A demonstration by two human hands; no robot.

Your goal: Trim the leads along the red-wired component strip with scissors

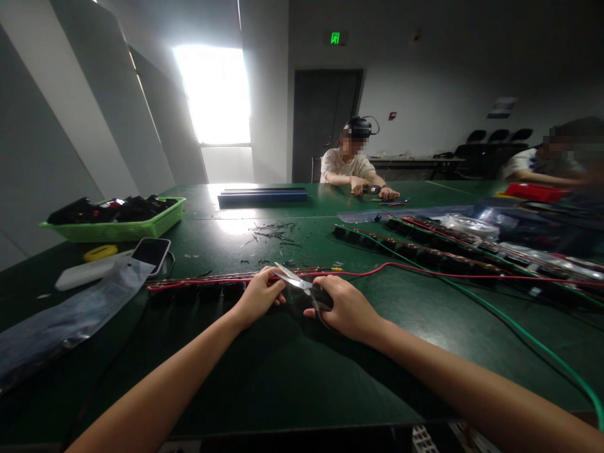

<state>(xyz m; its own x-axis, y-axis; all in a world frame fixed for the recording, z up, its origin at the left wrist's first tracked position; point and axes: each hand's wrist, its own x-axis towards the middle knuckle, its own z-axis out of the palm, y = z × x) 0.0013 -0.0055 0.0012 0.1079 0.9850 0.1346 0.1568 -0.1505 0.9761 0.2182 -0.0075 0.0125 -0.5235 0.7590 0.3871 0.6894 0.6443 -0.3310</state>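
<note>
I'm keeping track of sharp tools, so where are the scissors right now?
In the head view, the scissors are just below the centre, held in the right hand and pointing toward the nearby left hand.

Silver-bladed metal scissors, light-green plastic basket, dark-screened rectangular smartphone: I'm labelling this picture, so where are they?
Silver-bladed metal scissors (297, 281): head view, on the blades.
Light-green plastic basket (123, 231): head view, on the near wall.
Dark-screened rectangular smartphone (151, 251): head view, on the screen.
</note>
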